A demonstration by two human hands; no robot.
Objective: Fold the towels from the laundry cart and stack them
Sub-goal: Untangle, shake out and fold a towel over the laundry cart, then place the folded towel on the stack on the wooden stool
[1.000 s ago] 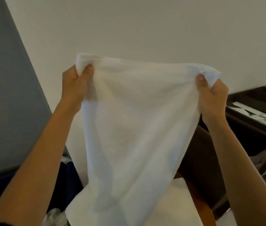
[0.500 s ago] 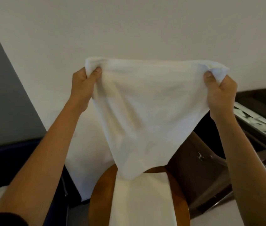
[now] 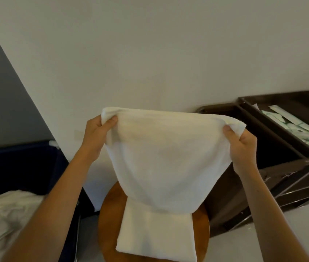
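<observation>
Now the left hand (image 3: 96, 133) at ten o'clock and right hand (image 3: 242, 144) at two pinch corners of the towel (image 3: 165, 157), probably to spread it flat.

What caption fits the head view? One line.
Left hand and right hand hold a white towel by its top corners above a folded towel on a wooden stool.

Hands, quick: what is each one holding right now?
Left hand: pinches the white towel at its upper left corner.
Right hand: pinches its upper right corner.
</observation>
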